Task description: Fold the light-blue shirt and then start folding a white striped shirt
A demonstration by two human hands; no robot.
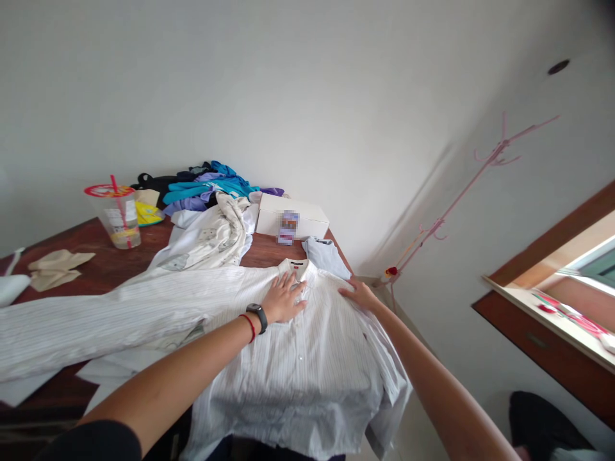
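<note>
A white striped long-sleeved shirt [317,346] lies front up on the dark wooden table, its collar toward the wall. One sleeve stretches far out to the left; the other hangs down at the table's right edge. My left hand [284,299], with a black watch and a red cord at the wrist, rests flat on the shirt just below the collar, fingers spread. On the shirt's right shoulder area lies my right hand [359,294], its fingers stretched out. The shirt's lower hem hangs over the near edge.
A plastic cup with a red straw [118,221] stands at the left beside crumpled brown paper [57,267]. Behind are heaped clothes [211,189], a white box [314,214] and a folded grey garment [325,256]. A pink coat stand [451,208] leans in view at the right.
</note>
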